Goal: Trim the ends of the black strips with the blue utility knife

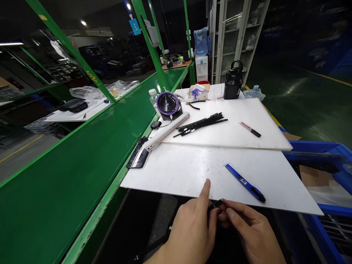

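Observation:
Both my hands meet below the front edge of a white plastic board (pixel 192 172). My right hand (pixel 247 229) pinches a small black piece (pixel 215 205) between thumb and fingers. My left hand (pixel 191 233) grips the same piece from the other side, with its index finger raised towards the board. A blue utility knife (pixel 244 182) lies on the board just beyond my hands, not touching them. Behind it, a second white board (pixel 264 137) holds a bundle of black rods (pixel 202 124), pliers (pixel 195 104) and a small cutter (pixel 250 129).
A green workbench (pixel 82 165) runs along the left. A black phone (pixel 137 154), a white tube (pixel 166 131) and a purple-rimmed roll (pixel 167 102) sit by the boards. A black bottle (pixel 233 80) stands behind them. A blue crate (pixel 316 148) stands at right.

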Available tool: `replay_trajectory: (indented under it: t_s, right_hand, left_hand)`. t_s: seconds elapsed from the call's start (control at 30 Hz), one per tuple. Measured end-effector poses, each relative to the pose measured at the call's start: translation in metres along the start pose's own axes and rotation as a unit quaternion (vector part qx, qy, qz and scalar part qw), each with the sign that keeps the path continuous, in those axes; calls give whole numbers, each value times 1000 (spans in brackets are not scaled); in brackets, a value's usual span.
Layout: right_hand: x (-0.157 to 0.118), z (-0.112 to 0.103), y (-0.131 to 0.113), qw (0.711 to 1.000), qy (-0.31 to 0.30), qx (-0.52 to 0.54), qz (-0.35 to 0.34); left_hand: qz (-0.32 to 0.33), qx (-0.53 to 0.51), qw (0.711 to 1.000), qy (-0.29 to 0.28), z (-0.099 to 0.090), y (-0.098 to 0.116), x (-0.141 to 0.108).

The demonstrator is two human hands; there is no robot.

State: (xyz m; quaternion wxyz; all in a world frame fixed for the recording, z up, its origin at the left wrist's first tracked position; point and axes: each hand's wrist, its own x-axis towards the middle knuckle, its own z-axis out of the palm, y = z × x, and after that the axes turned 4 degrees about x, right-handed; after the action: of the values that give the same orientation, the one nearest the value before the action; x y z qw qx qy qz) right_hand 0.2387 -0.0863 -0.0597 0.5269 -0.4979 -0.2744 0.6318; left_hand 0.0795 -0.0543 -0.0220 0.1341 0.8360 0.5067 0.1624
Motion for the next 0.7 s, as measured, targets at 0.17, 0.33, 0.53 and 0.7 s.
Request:
replay_trajectory:
  t_s: [0.17, 0.33, 0.53, 0.7]
  right_hand:
    - [1, 6, -5, 999, 26, 10, -20]
    - [1, 9, -7, 999, 25, 7, -24]
    - [1, 12, -7, 997, 58, -11, -40]
    - [0, 14, -12, 997, 58, -18, -56]
  left_hand:
    - [-5, 4, 1000, 20, -2, -2, 3]
    - [1, 12, 1000, 17, 1, -2, 4]
    - [20, 4, 1000, 19, 7, 1, 3]
    - [23, -3, 1000, 8, 3, 1, 4]
